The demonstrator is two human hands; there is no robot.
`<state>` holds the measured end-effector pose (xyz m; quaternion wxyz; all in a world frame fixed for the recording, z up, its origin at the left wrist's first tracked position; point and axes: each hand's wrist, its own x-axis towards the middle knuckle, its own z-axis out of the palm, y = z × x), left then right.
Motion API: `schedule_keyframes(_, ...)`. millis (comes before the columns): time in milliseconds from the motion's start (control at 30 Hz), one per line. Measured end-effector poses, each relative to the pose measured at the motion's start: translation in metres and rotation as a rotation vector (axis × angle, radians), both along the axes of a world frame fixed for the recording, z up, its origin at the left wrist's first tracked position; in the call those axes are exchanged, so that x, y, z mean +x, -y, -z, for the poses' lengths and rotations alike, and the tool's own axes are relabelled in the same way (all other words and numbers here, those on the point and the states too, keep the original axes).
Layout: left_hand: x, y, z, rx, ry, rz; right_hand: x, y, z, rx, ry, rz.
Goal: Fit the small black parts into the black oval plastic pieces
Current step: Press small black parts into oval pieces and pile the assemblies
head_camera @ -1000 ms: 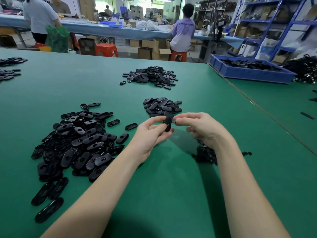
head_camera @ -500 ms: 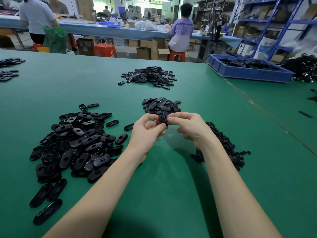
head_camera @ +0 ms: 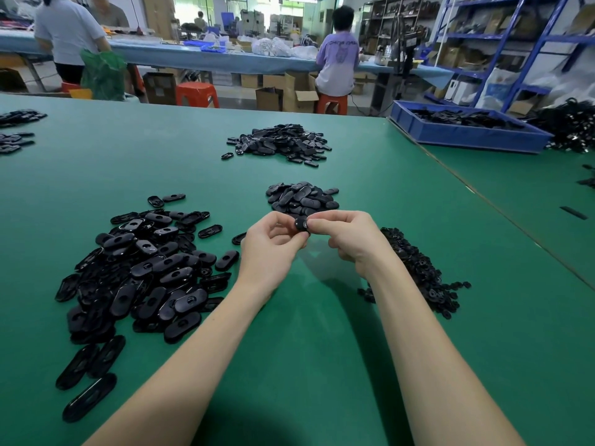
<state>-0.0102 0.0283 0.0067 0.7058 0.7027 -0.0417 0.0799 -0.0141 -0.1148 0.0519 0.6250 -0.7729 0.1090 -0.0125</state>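
Both hands meet above the green table, holding one black oval piece [head_camera: 301,224] between them. My left hand [head_camera: 270,249] pinches its left end with thumb and curled fingers. My right hand [head_camera: 346,238] pinches its right end. Most of the piece is hidden by the fingers, and I cannot see whether a small part sits in it. A big heap of black oval pieces [head_camera: 141,268] lies to the left. The pile of small black parts [head_camera: 418,272] lies to the right, beside my right forearm. A smaller heap of ovals [head_camera: 301,196] lies just beyond the hands.
Another heap of black ovals [head_camera: 280,143] lies farther back on the green table [head_camera: 322,349]. A blue bin [head_camera: 467,133] with black parts stands at the back right. More black pieces [head_camera: 16,130] sit at the far left. People work at a far bench.
Both hands moved a little away from me toward the small heap, still together on the oval piece. The piece has turned from edge-on to showing its end.
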Motion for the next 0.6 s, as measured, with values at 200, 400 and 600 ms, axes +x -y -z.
schedule_keyframes(200, -0.002, 0.0, 0.0, 0.075, 0.028, 0.006, -0.001, 0.005, 0.001, -0.054, -0.023, -0.01)
schedule_keyframes(400, -0.006, 0.002, -0.003, 0.105, 0.042, -0.004, 0.0, 0.008, 0.004, 0.007, -0.07, -0.008)
schedule_keyframes(600, -0.004, -0.002, -0.009, -0.085, -0.085, 0.151, -0.001, 0.012, 0.01, -0.002, -0.084, -0.052)
